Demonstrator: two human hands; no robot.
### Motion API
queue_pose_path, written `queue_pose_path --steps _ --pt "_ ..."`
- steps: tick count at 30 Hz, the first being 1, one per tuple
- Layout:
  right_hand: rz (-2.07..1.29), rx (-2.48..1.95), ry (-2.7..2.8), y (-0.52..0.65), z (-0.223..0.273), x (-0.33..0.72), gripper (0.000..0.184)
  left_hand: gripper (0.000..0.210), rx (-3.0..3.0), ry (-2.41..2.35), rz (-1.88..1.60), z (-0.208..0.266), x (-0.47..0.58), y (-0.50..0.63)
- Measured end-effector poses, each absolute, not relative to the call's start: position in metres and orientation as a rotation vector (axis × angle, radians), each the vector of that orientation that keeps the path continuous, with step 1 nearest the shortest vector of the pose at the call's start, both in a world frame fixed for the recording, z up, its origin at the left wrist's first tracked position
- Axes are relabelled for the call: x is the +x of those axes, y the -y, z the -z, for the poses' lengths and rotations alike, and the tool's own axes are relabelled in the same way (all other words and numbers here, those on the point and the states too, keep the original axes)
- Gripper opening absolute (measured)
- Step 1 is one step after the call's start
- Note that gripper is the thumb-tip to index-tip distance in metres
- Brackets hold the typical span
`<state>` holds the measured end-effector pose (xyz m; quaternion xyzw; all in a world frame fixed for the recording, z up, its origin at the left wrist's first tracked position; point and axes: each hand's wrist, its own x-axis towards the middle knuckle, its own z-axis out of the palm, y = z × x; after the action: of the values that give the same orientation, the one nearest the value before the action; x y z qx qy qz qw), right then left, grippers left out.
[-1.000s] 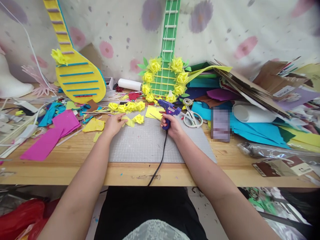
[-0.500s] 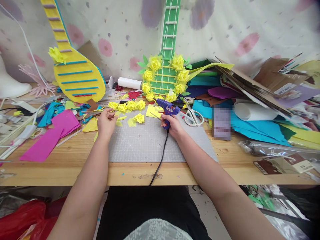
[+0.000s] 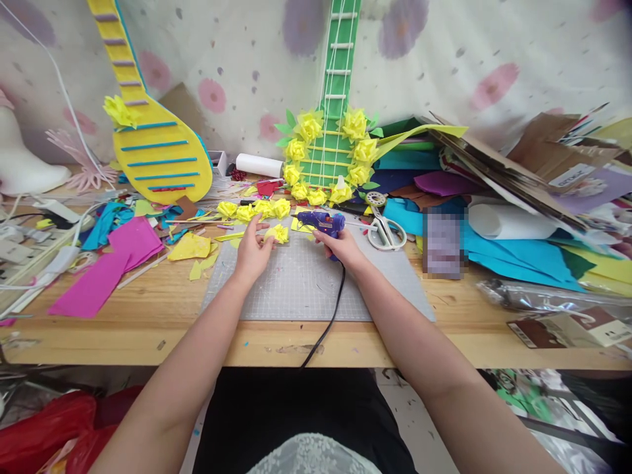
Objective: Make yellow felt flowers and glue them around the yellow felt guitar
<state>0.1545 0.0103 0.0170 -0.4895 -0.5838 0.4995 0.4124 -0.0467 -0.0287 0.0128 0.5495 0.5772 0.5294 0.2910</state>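
My right hand [image 3: 340, 247] is closed around the grip of a blue hot glue gun [image 3: 320, 220], whose nozzle points left over a grey cutting mat [image 3: 316, 289]. My left hand [image 3: 254, 249], fingers apart, reaches beside a single yellow paper flower [image 3: 279, 234] on the mat. Whether the fingertips touch it I cannot tell. Just behind lies a row of yellow paper flowers [image 3: 254, 210]. A green paper guitar [image 3: 328, 155] leans at the back, ringed with yellow flowers and a few green leaves. Left of it stands a yellow guitar-like cutout [image 3: 160, 158] with blue strips.
White-handled scissors [image 3: 388, 234] lie right of the glue gun, near blue paper [image 3: 513, 260] and a pile of cardboard [image 3: 494, 164]. Magenta paper [image 3: 108, 263] and yellow scraps [image 3: 190, 247] lie on the left. The gun's black cord [image 3: 328, 322] runs over the table's front edge.
My left hand has moved right, from the yellow scraps to the single flower, and its fingers have spread. The glue gun has turned from slanting to nearly level. The view has shifted slightly.
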Motion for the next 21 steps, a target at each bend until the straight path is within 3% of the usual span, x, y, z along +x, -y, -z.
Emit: queue_pose_path --steps 7,21 --pt "-1.35 -1.14 1.574 -0.0046 -0.0223 0.1542 0.036 0.061 1.42 -1.522 -1.571 -0.0059 -0.0475 0.0261" --pt "-1.347 -1.118 1.694 -0.0022 -0.0139 0.1491 0.034 0.062 1.249 -1.564 -1.55 -0.0091 -0.0438 0.0282"
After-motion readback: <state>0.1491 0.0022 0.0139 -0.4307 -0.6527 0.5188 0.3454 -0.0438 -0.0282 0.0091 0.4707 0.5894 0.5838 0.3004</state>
